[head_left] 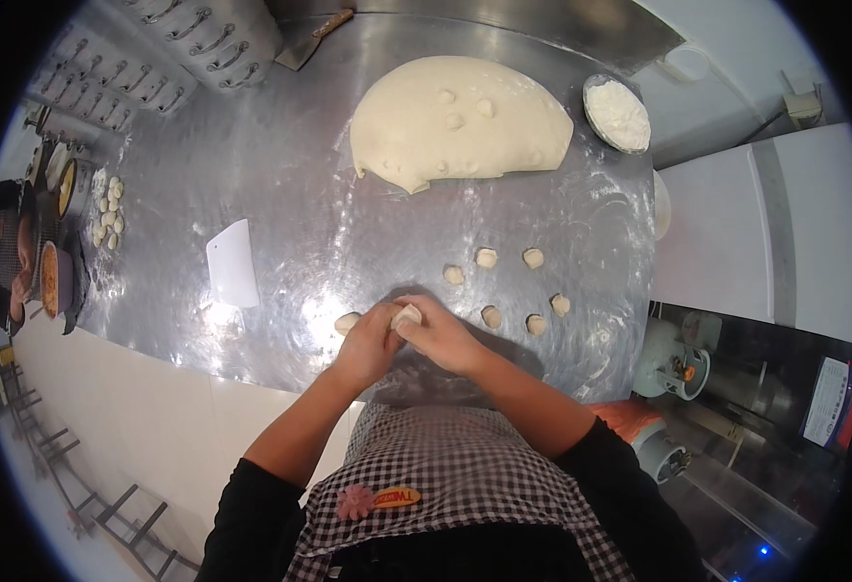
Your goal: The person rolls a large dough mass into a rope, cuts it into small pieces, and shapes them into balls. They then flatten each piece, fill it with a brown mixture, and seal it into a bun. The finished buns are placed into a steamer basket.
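Both hands meet over the near edge of the steel worktable, with a small piece of pale dough (406, 316) between them. My left hand (368, 341) is closed around its left side, partly hiding it. My right hand (437, 336) presses on it from the right, thumb on top and fingers curled behind. Just left of my left hand lies another dough piece (346, 323). Several small dough pieces (491, 316) are scattered on the table to the right of my right hand.
A large dough slab (455, 121) lies at the back, beside a bowl of flour (620, 113). A white plastic scraper (233, 265) rests to the left. A wooden-handled metal scraper (315, 39) lies farther back. At far left, another person stands near small dough balls (109, 213) and a filled container (50, 279).
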### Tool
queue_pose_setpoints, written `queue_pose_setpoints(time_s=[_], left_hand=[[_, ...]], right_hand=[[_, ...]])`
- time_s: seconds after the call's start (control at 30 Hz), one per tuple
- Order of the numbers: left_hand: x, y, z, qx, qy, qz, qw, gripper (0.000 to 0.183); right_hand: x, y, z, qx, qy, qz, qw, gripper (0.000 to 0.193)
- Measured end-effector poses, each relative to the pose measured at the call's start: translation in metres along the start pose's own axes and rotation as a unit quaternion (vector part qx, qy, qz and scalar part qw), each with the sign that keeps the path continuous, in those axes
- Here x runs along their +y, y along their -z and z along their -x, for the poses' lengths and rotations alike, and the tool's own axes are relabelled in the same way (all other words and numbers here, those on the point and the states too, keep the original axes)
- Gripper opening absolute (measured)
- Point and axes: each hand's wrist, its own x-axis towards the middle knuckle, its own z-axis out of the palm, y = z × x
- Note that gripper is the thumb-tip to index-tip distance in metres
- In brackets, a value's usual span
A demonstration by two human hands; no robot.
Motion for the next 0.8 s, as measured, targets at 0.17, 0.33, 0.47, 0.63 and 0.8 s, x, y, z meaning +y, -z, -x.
queue_pose_setpoints(time_s=[0.17,0.33,0.47,0.63,0.8], left_hand=[[0.024,0.016,0.016,-0.042,0.023,-0.001,0.999,0.025],[0.031,0.041,0.020,-0.246,0.148,0.009,0.958,0.022],[0.047,0.079,0.024,-0.251,0.155,0.149,0.944,0.027],[0.031,0.071,0.002,-0.198,0.046,0.003,0.979,0.043],[-0.038,0.011,0.001,-0.053,-0.100,-0.239,0.964,0.053]], right_hand=[[-0.023,-0.014,0.013,0.003,0.021,0.024,0.999,0.033],[-0.025,-0.024,0.028,0.043,-0.008,0.135,0.990,0.023],[-0.003,-0.012,0.019,0.107,0.081,0.239,0.962,0.014],[0.038,0.015,0.026,0.221,0.115,0.358,0.900,0.021],[0.062,0.002,0.040,0.263,0.204,0.428,0.840,0.037]])
